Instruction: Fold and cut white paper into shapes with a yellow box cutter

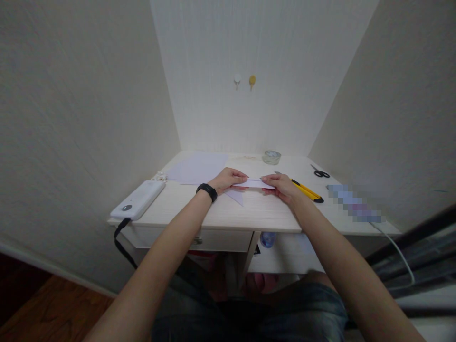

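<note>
At the centre of the frame both hands press on a folded paper [253, 184] that lies on the pale surface [249, 213]. The left hand [228, 179] rests flat on the paper's left end, fingers stretched out and pushing down, not curled round anything. The right hand [281, 185] meets it from the right, its fingertips pinching or pressing the paper's right end; whether they grip the edge or only hold it flat is too small to tell. A black band [207, 191] sits on the left wrist.

The paper already carries folds: it shows as a narrow strip between the hands, with a pointed flap [235, 196] jutting down toward the near edge just below the left hand. So I judge that the folding is partly done and a crease is being flattened now; the shape is not a finished figure, and how many folds remain cannot be read from here.

Flat sheets [199, 167] lie untouched just behind the left hand, up and left of centre. A yellow cutter [306, 191] lies just right of the right hand, scissors [320, 173] farther right, and a tape roll [271, 156] near the back wall. A white device [138, 200] with a black cord sits at the left edge of the surface.
</note>
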The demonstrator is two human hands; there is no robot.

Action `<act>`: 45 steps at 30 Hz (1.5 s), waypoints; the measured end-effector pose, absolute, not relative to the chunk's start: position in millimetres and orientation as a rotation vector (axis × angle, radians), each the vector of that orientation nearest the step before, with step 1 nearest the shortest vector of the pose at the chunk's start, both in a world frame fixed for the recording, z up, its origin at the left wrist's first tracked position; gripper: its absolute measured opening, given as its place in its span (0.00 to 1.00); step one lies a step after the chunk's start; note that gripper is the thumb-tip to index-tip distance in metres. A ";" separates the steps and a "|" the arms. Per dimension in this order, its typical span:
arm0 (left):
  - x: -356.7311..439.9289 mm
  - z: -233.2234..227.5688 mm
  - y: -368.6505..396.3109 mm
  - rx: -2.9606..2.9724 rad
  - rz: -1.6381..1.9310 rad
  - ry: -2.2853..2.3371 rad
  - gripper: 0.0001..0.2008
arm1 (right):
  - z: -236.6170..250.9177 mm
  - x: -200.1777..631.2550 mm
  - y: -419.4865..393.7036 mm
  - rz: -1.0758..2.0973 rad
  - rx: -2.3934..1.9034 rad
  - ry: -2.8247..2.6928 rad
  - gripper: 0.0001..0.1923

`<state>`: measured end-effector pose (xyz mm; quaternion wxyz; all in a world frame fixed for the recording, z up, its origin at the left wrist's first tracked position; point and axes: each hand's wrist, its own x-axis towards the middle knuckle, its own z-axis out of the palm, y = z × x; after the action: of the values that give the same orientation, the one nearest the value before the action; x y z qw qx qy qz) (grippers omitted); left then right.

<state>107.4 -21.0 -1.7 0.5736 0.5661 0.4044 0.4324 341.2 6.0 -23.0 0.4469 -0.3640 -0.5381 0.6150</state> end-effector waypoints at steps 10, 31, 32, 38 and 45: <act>108.3 3.2 -25.8 1.262 1.056 0.901 0.09 | -20.0 340.3 0.7 1.522 -0.868 -1.245 0.10; 111.3 2.0 -26.3 1.432 1.010 1.058 0.10 | -26.5 339.1 4.3 1.519 -0.939 -1.346 0.14; 111.5 2.3 -26.8 1.438 1.006 1.055 0.10 | -27.1 339.2 4.9 1.507 -0.948 -1.353 0.13; 112.1 2.1 -26.8 1.466 1.030 1.055 0.09 | -28.6 339.0 6.4 1.472 -0.966 -1.366 0.11; 115.7 4.3 -30.0 1.413 1.020 1.089 0.04 | -27.2 338.4 5.6 1.484 -0.970 -1.356 0.07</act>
<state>115.7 -30.0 4.3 0.5170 0.5887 0.4536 0.4247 338.4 5.6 -27.2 0.4394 -0.3902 -0.5458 0.5973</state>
